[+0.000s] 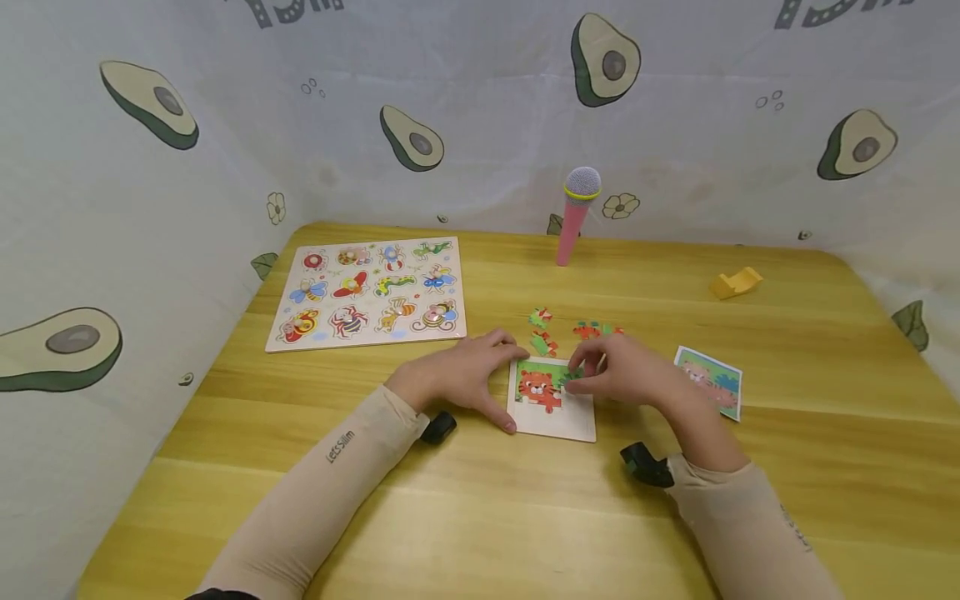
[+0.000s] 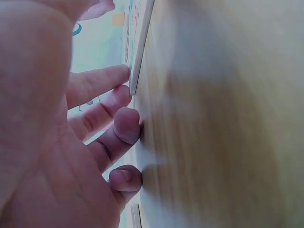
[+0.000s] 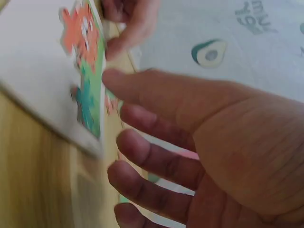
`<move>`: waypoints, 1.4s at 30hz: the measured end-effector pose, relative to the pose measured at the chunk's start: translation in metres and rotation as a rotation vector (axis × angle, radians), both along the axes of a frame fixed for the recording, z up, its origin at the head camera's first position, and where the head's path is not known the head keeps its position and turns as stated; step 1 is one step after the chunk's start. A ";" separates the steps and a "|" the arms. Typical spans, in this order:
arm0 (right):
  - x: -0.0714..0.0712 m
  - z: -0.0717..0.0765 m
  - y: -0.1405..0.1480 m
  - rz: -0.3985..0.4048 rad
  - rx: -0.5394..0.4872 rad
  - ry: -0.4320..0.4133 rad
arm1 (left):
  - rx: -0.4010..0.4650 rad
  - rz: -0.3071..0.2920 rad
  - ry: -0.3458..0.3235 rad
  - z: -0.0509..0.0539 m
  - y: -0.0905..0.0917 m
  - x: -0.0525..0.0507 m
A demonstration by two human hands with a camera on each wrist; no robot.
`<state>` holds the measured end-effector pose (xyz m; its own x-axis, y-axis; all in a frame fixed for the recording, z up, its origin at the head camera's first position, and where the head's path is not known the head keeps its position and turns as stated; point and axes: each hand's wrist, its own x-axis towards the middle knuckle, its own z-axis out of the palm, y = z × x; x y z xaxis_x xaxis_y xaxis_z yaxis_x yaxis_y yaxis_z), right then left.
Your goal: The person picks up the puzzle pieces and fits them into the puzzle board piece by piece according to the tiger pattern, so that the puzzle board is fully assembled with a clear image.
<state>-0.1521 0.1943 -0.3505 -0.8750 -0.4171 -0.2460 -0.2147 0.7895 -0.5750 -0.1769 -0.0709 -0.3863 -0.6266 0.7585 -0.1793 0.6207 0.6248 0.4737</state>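
Note:
A small wooden puzzle board (image 1: pixel 555 423) lies flat, with an orange tiger picture (image 1: pixel 538 388) partly filled in along its upper left. My left hand (image 1: pixel 468 372) touches the board's left edge, thumb at the lower corner and index finger at the upper one. Its other fingers rest on the table in the left wrist view. Over the board's upper right is my right hand (image 1: pixel 624 372), thumb near a dark green puzzle piece (image 3: pixel 86 102) that lies on the board. In the right wrist view nothing shows between its loosely bent fingers. Loose tiger pieces (image 1: pixel 543 342) lie just beyond the board.
A wooden insect peg puzzle (image 1: pixel 367 292) lies at the back left. A pink toy microphone (image 1: pixel 573 225) stands at the back. A picture card (image 1: pixel 712 382) is right of my right hand, with a yellow tape dispenser (image 1: pixel 737 283) behind it. An avocado-print cloth hangs behind.

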 end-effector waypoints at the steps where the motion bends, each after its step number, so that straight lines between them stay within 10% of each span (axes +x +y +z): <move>1: -0.001 0.001 0.005 -0.033 0.008 0.003 | -0.001 0.002 -0.002 0.001 0.001 0.000; 11: -0.010 0.000 0.049 -0.210 0.041 0.071 | -0.008 -0.001 0.006 0.002 0.001 0.002; 42: -0.019 -0.033 0.026 -0.171 0.069 0.289 | 0.010 -0.002 -0.001 0.002 0.000 0.002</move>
<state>-0.1712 0.2202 -0.3838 -0.9685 -0.2489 -0.0004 -0.2216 0.8632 -0.4537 -0.1746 -0.0708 -0.3839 -0.6249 0.7615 -0.1721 0.6216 0.6186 0.4805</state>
